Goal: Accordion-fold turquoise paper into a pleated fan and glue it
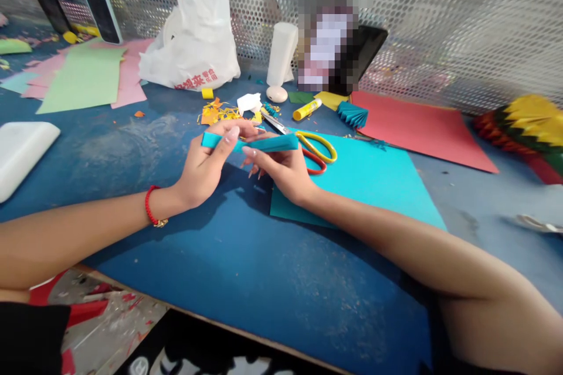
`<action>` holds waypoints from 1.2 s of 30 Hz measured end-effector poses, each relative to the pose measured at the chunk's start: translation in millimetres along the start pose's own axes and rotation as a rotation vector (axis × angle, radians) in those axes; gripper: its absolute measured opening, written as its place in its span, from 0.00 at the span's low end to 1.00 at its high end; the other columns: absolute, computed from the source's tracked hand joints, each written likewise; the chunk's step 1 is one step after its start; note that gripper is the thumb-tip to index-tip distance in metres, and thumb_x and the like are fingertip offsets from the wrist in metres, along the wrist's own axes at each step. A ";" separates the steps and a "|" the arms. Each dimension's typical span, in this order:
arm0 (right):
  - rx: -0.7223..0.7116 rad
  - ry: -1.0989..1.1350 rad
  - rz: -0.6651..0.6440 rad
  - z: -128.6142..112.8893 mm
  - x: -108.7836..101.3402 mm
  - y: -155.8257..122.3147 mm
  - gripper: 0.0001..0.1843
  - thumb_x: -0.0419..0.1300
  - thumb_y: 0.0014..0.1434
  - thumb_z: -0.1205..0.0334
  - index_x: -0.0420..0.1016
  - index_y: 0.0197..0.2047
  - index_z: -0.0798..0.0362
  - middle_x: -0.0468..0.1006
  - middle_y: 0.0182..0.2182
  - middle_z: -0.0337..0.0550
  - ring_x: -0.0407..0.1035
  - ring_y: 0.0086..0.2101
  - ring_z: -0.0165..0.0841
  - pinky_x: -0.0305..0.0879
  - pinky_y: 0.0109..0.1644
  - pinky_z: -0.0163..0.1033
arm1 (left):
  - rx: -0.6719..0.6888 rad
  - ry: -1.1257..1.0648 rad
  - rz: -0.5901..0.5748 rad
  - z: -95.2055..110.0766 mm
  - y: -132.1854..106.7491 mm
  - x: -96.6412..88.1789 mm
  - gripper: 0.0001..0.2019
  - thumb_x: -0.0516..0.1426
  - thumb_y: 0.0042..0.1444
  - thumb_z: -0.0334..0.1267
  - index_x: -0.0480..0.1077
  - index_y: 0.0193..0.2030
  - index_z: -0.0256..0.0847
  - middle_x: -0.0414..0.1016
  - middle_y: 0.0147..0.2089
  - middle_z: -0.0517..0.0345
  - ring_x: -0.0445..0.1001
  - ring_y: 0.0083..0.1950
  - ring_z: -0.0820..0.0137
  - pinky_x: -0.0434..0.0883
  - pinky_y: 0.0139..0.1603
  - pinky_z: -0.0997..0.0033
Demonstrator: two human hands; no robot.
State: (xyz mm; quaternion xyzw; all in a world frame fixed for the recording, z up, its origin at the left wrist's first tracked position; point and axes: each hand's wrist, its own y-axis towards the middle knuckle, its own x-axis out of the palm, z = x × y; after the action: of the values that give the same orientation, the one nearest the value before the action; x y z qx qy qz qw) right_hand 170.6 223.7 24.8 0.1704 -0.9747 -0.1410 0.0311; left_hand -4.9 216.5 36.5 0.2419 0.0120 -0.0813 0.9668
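A narrow folded strip of turquoise paper [275, 143] is held level between both hands above the blue table. My left hand [204, 161] pinches its left part, thumb on top; a red cord bracelet circles that wrist. Toward the middle, my right hand [285, 173] grips the strip with its thumb on the near side, its other fingers partly hidden behind. Just beyond the right hand lie scissors [323, 149] with one yellow and one red handle loop. They rest partly on a flat turquoise sheet [365, 181], which extends beneath my right forearm.
Behind are paper scraps [220, 112], a yellow glue stick [307, 109], a pleated teal paper piece [352, 115] and a white plastic bag [197, 35]. Red paper [422, 129] lies right, green paper [83, 79] left. A phone [100, 6] leans against the perforated metal panel [440, 29].
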 end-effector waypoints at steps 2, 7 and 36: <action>0.010 0.011 0.057 -0.5 -0.8 1.5 0.21 0.69 0.60 0.42 0.80 0.41 0.52 0.81 0.30 0.38 0.74 0.27 0.29 0.70 0.28 0.35 | 0.005 -0.008 0.020 -3.2 0.7 -1.3 0.12 0.57 0.73 0.51 0.81 0.49 0.53 0.82 0.50 0.60 0.77 0.54 0.64 0.73 0.65 0.59; 0.048 0.066 0.049 3.3 -5.6 6.2 0.19 0.73 0.56 0.46 0.79 0.41 0.53 0.82 0.32 0.39 0.74 0.28 0.28 0.68 0.25 0.32 | -0.042 -0.091 0.127 -13.7 4.3 -3.4 0.14 0.61 0.69 0.54 0.78 0.51 0.49 0.80 0.49 0.58 0.78 0.51 0.67 0.78 0.53 0.65; -0.005 -0.116 0.016 6.8 -6.0 8.3 0.28 0.74 0.51 0.34 0.80 0.34 0.53 0.73 0.27 0.35 0.58 0.26 0.25 0.54 0.29 0.37 | -0.200 -0.052 -0.101 -6.6 -3.7 1.7 0.51 0.77 0.47 0.42 0.57 0.74 0.63 0.64 0.69 0.51 0.76 0.54 0.60 0.85 0.41 0.68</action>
State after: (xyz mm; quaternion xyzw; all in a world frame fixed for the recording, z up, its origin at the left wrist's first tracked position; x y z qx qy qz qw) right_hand 172.8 235.1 20.5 0.1538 -0.9759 -0.1530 -0.0238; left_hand -3.7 216.1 28.8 0.1409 0.0071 -0.1348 0.9808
